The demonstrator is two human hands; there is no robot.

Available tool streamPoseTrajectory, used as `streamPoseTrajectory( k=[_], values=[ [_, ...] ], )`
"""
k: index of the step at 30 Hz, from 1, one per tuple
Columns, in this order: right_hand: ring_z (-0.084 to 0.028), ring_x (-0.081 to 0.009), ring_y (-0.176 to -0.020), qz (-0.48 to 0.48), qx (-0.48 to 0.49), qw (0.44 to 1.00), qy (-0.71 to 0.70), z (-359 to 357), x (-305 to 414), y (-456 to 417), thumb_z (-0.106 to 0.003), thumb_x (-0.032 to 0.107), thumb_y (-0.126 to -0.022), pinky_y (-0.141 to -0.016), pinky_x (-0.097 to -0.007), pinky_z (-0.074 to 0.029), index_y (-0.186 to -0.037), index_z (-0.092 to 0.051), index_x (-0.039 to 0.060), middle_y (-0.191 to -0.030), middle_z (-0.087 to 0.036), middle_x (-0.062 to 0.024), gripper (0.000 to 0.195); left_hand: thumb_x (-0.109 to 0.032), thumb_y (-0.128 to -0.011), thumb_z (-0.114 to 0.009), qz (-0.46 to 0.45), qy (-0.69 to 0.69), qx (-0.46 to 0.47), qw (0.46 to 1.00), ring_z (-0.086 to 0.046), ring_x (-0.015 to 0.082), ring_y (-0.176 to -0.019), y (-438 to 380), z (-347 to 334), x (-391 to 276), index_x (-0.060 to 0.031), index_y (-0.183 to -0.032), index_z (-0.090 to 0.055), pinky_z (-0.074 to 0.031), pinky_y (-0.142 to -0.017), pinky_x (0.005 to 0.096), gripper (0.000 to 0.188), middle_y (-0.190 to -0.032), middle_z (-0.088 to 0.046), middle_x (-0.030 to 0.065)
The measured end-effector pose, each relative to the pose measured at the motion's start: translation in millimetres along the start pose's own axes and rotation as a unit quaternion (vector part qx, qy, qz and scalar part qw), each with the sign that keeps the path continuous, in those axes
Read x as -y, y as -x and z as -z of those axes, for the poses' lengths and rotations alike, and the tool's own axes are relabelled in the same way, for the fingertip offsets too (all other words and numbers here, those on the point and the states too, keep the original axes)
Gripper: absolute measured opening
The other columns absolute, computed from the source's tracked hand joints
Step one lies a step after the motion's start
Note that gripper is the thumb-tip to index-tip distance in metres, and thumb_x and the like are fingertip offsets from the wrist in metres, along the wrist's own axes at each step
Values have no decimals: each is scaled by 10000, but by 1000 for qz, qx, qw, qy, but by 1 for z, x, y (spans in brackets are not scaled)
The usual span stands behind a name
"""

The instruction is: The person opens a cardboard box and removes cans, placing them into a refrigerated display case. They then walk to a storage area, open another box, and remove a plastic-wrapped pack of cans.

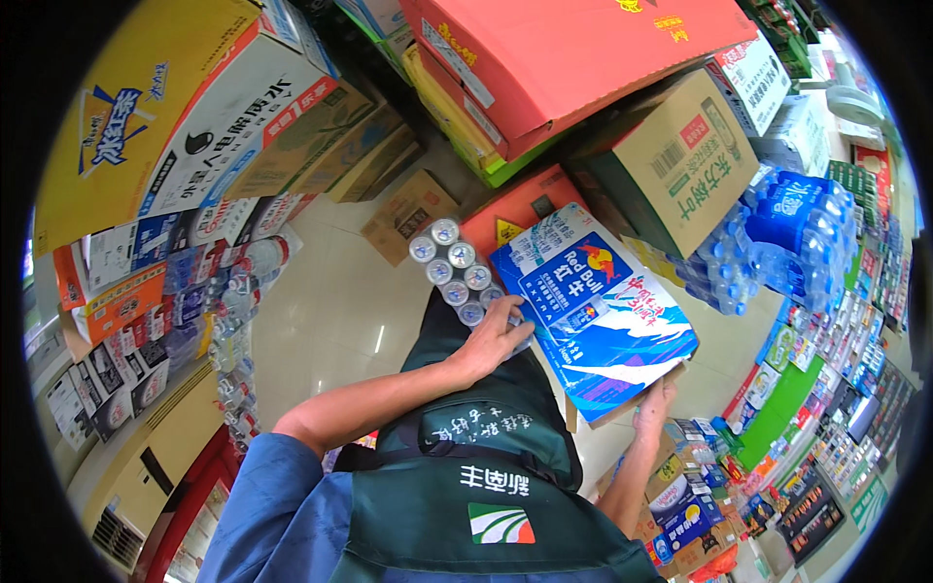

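Note:
A blue and white Red Bull carton (598, 313) lies before me, its printed face up. At its near right corner my right hand (656, 404) grips the edge, the fingertips partly hidden under it. My left hand (496, 335) is at the left edge of the carton, over the near end of a shrink-wrapped pack of cans (458, 271); whether it grips the pack or the carton I cannot tell. Behind the Red Bull carton sits a red box (525, 204) with a yellow triangle mark. A dark green apron (474, 423) covers my front.
Large red cartons (583, 65) and a brown and green drink carton (663, 160) are stacked ahead. Shrink-wrapped water bottles (794, 218) stand right of them. A yellow carton (138, 109) and more boxes rise at the left. A small brown carton (410, 216) rests on the tiled floor (328, 291).

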State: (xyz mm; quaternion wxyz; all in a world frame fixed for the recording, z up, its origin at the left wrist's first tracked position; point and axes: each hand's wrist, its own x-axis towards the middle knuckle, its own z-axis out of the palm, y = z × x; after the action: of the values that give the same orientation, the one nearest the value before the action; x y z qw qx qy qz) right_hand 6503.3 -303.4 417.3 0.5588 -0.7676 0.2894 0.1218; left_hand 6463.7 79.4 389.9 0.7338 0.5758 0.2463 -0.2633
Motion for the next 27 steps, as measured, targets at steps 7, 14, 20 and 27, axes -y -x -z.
streamPoseTrajectory(
  k=[7, 14, 20, 27],
  values=[
    [-576, -96, -680, 47, 29, 998, 11, -49, 74, 21, -608, 192, -982, -610, -283, -473, -931, -695, -3, -793, -645, -13, 220, -628, -1016, -515, 223, 356, 48, 906, -497, 411, -1324, -7, -28, -20, -144, -1560, -363, -445, -1051, 607, 744, -1535, -463, 125],
    [-456, -68, -611, 70, 63, 990, 101, -74, 104, 26, -614, 228, -983, -530, -299, -371, -734, -582, 48, -663, -510, 39, 309, -705, -991, -496, 196, 377, 48, 904, -509, 343, -1353, -25, -12, -5, -132, -1546, -428, -467, -1067, 525, 801, -1569, -459, 119],
    [-440, -70, -657, 113, 81, 985, 103, -72, 101, 25, -588, 201, -993, -579, -320, -375, -757, -556, 3, -672, -495, 35, 310, -651, -1036, -445, 158, 391, 39, 906, -604, 262, -1290, -20, -16, -19, -108, -1520, -452, -564, -980, 444, 727, -1485, -569, 101],
    [-422, -74, -639, 138, 51, 987, 59, -79, 95, 25, -592, 214, -991, -562, -330, -347, -721, -527, -4, -644, -474, 26, 353, -608, -1047, -458, 155, 399, 40, 903, -625, 261, -1276, -18, -16, -21, -97, -1520, -450, -561, -1007, 443, 696, -1469, -591, 99]
  ],
)
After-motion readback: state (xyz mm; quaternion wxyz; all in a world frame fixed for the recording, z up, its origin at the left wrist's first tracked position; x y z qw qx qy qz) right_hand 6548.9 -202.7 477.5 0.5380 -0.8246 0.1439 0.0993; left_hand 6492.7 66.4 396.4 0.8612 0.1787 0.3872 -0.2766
